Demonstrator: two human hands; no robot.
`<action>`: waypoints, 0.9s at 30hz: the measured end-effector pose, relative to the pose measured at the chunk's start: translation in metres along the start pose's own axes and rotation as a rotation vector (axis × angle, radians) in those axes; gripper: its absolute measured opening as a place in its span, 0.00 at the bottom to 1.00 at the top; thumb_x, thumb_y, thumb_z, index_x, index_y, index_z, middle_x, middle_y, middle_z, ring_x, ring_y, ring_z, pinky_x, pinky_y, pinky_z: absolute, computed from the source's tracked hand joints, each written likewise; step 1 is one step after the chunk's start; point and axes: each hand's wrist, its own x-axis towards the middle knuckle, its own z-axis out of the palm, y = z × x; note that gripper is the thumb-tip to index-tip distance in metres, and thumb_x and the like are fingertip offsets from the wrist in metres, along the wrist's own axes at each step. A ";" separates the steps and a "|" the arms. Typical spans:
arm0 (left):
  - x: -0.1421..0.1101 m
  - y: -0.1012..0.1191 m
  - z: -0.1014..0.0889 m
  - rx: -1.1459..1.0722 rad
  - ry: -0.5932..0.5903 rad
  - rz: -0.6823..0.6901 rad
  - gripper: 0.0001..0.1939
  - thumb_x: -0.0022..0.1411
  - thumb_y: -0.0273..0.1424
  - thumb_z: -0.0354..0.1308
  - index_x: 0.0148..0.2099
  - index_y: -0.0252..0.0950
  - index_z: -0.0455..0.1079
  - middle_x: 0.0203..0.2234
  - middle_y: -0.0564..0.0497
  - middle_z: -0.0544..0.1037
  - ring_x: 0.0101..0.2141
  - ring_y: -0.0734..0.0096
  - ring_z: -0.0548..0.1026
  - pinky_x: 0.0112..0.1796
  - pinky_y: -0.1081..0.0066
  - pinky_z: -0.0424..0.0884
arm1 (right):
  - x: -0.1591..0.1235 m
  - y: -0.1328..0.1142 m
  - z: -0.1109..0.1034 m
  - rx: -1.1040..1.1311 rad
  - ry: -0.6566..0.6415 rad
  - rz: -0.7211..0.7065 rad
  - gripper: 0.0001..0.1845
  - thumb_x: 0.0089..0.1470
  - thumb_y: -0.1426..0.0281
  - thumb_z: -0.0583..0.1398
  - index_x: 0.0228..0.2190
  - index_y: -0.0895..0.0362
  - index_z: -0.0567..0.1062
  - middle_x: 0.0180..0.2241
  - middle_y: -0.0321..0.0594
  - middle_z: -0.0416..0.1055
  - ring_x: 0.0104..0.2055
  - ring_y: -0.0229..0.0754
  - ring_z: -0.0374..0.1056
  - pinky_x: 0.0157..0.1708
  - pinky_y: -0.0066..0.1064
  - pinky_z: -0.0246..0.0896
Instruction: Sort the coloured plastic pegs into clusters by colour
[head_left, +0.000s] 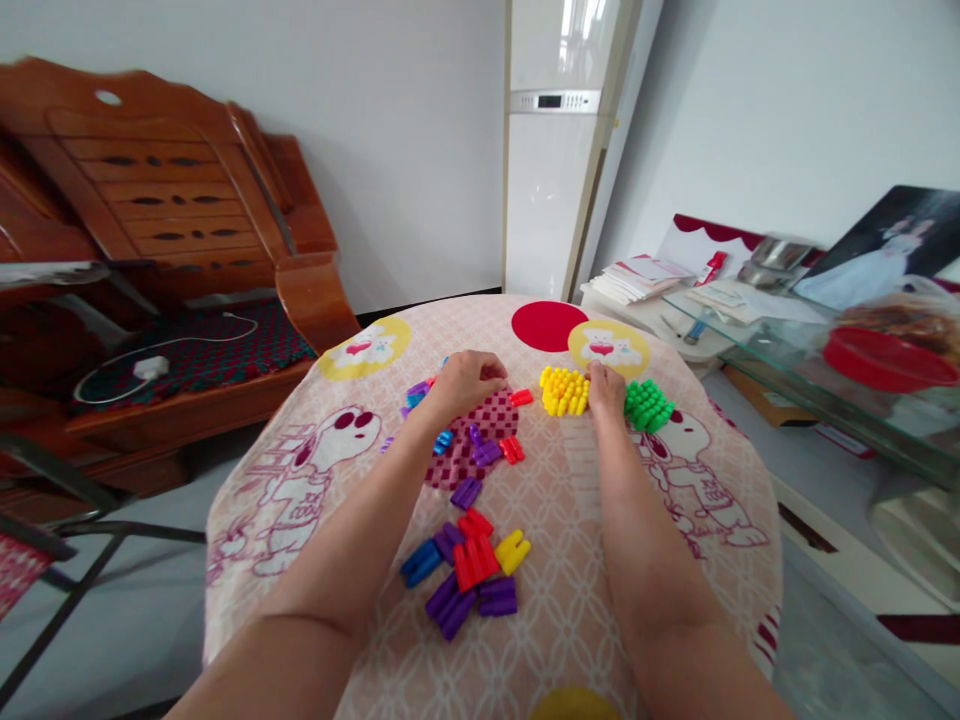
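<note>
The grip of the right hand [606, 388] is at the right edge of the yellow interlocking-block cluster [565, 392], fingers bent; whether it is closed on the cluster cannot be told. The left hand [466, 382] is curled, left of the yellow cluster, and whether it holds anything cannot be told.

The yellow cluster is on the far half of the cloth-covered round worktop [559, 640]. Right of it sits a green block cluster [649, 405]; just left, a red block [521, 397]. Nearer the person than the yellow cluster lie loose red, purple, blue and yellow blocks [474, 562].

The blocks look like light, stiff, smooth plastic, unlikely to break, though a cluster might come apart if squeezed unevenly. Its two opposite sides seem the best hold.

The right fingertips are too small to make out, and the left hand and forearm partly hide purple and blue blocks [416, 394].
</note>
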 end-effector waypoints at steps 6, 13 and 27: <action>-0.044 0.004 0.027 0.069 -0.226 0.280 0.17 0.56 0.30 0.63 0.49 0.36 0.75 0.49 0.45 0.78 0.50 0.60 0.74 0.52 0.66 0.68 | -0.002 -0.002 0.000 -0.048 0.009 -0.034 0.25 0.57 0.60 0.47 0.28 0.59 0.79 0.32 0.52 0.78 0.39 0.51 0.69 0.41 0.36 0.61; -0.035 -0.003 0.045 0.357 -0.245 0.269 0.10 0.56 0.20 0.53 0.38 0.33 0.73 0.41 0.42 0.78 0.46 0.60 0.75 0.51 0.63 0.69 | -0.003 -0.002 0.000 -0.050 0.013 -0.035 0.25 0.57 0.60 0.47 0.27 0.58 0.79 0.30 0.52 0.77 0.40 0.52 0.69 0.41 0.36 0.60; -0.018 -0.012 0.034 0.605 -0.168 0.049 0.11 0.62 0.29 0.54 0.42 0.29 0.75 0.42 0.37 0.78 0.49 0.52 0.74 0.51 0.57 0.68 | 0.001 0.002 0.000 -0.056 -0.023 -0.038 0.27 0.59 0.61 0.46 0.31 0.63 0.80 0.34 0.56 0.77 0.37 0.49 0.68 0.40 0.37 0.58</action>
